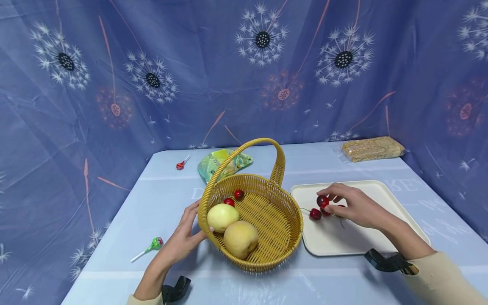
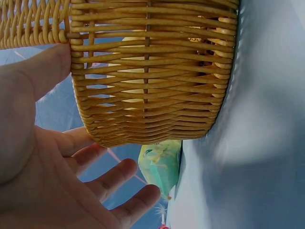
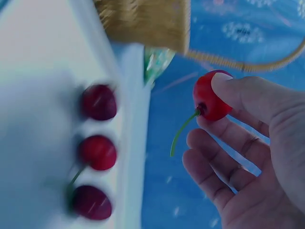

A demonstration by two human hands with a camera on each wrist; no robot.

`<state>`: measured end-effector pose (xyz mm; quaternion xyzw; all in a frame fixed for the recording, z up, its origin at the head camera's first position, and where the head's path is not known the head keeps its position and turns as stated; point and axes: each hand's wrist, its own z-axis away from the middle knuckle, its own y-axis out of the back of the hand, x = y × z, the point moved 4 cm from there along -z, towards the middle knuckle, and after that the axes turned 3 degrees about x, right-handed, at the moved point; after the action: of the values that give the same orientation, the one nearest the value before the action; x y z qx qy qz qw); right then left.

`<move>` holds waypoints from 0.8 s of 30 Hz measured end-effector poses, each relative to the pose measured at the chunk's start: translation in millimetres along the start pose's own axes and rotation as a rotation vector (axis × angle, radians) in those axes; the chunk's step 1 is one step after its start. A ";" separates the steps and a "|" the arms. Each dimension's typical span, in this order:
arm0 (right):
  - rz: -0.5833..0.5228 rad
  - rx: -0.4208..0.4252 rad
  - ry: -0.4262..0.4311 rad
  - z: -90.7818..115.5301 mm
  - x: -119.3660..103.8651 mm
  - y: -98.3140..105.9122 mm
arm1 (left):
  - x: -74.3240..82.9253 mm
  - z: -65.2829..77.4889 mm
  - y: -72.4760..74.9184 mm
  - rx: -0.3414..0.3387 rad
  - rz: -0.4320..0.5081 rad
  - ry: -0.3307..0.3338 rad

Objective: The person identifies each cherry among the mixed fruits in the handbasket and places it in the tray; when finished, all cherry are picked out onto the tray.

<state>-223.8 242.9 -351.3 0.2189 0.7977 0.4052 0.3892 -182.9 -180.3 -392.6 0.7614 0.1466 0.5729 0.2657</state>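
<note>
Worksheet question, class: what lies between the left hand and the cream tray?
The wicker basket stands between the left hand and the cream tray; the head view shows this.

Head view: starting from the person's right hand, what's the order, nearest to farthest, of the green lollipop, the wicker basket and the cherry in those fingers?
From the right hand:
1. Cherry: pinched in that hand, over the tray.
2. Wicker basket: just left of the tray.
3. Green lollipop: on the far left, beyond the basket.

The table (image 1: pixel 328 279) bears a basket (image 1: pixel 272 220), tray (image 1: pixel 385 207), red lollipop (image 1: pixel 180 165), green lollipop (image 1: pixel 155 244), green bag (image 1: pixel 209 164) and wrapped packet (image 1: pixel 373 149).
</note>
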 end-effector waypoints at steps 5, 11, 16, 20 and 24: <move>0.066 0.052 -0.033 26.1 25.3 7.6 | -0.5 -0.2 -0.4 -0.003 -0.001 -0.001; 0.105 0.067 -0.095 47.6 50.0 10.0 | -1.2 -1.2 -0.5 0.000 -0.007 0.006; 0.114 0.054 -0.164 57.1 68.3 8.9 | -1.1 -1.7 -0.2 0.000 -0.005 -0.004; 0.108 0.015 -0.225 59.8 80.4 5.7 | -1.1 -1.7 -0.5 -0.002 -0.005 -0.005; 0.112 -0.023 -0.264 60.0 88.7 0.8 | -1.1 -1.5 -0.6 -0.002 -0.004 -0.002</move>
<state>-229.2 330.9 -412.1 0.3102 0.7215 0.4031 0.4698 -184.6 -180.1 -393.5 0.7615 0.1473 0.5717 0.2676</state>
